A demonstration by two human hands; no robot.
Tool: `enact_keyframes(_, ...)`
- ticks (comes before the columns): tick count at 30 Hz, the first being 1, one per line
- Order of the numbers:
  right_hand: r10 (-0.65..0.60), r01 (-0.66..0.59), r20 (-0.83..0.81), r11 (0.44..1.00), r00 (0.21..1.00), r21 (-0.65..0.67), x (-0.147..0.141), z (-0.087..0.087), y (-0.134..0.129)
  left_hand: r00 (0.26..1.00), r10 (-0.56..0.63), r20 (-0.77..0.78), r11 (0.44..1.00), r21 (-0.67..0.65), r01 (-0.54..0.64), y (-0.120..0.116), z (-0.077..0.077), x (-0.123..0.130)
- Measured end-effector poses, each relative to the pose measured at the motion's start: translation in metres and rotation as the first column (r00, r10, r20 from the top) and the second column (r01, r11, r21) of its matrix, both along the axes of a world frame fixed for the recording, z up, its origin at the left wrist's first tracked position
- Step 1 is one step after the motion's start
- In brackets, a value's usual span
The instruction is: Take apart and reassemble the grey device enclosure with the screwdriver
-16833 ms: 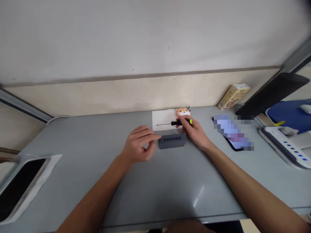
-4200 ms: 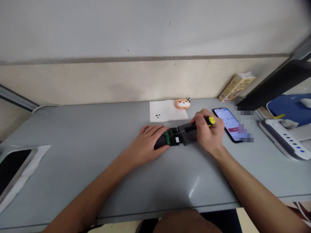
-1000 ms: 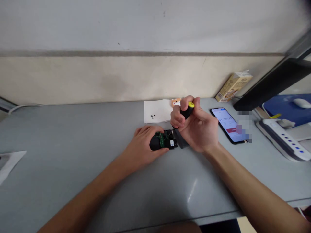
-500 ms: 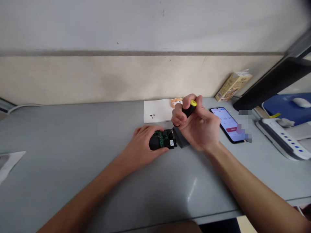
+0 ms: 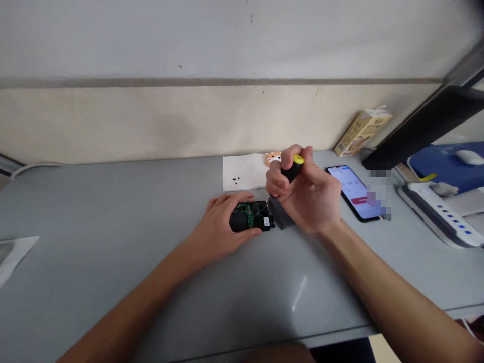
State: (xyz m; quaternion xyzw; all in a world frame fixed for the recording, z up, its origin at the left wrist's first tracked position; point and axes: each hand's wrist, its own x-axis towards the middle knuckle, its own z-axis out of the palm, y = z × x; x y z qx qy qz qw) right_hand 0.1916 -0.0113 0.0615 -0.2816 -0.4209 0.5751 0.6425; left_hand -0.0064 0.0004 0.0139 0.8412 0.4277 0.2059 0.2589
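My left hand (image 5: 219, 217) grips a black device with an exposed green circuit board (image 5: 251, 216), pressing it onto the desk. My right hand (image 5: 306, 199) holds a black screwdriver with a yellow end cap (image 5: 293, 169), its thin shaft reaching down to the board's right end. The tip is mostly hidden by my fingers. A grey slotted casing (image 5: 282, 217) lies right next to the device, partly under my right hand. Small black screws (image 5: 236, 179) rest on a white paper tissue (image 5: 242, 172) behind the device.
A grey desk (image 5: 113, 252) runs along a beige wall. An orange dog-face toy (image 5: 273, 158) sits behind my right hand. Right of it lie a smartphone (image 5: 351, 194), a juice carton (image 5: 362, 132), a monitor (image 5: 423, 123) and a power strip (image 5: 434, 214).
The grey casing, whole at first, now lies apart from the exposed board. Screws have appeared on the tissue. Within the last second, the screwdriver has tilted slightly and the view has shifted slightly.
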Motion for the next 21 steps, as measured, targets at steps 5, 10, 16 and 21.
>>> enact_keyframes(5,-0.001,0.001,-0.041,1.0,0.999,-0.003,-0.0014,0.0006,0.0003,1.0,-0.001,-0.015,1.0,0.006,0.001,-0.0005,0.0014,0.0002)
enact_keyframes(10,0.026,-0.027,-0.055,1.0,0.998,-0.013,-0.0007,0.0011,-0.0001,1.0,-0.007,-0.015,1.0,0.026,0.007,-0.0007,0.0024,0.0005)
enact_keyframes(16,0.016,-0.017,-0.06,1.0,0.998,-0.009,-0.0002,0.0013,0.0001,1.0,-0.017,-0.019,0.999,0.047,0.018,-0.0001,0.0002,0.0)
enact_keyframes(21,0.035,-0.035,-0.074,0.999,0.997,0.003,-0.0015,0.0014,-0.0007,0.999,-0.044,-0.013,0.997,0.057,0.044,0.0011,-0.0027,-0.0002)
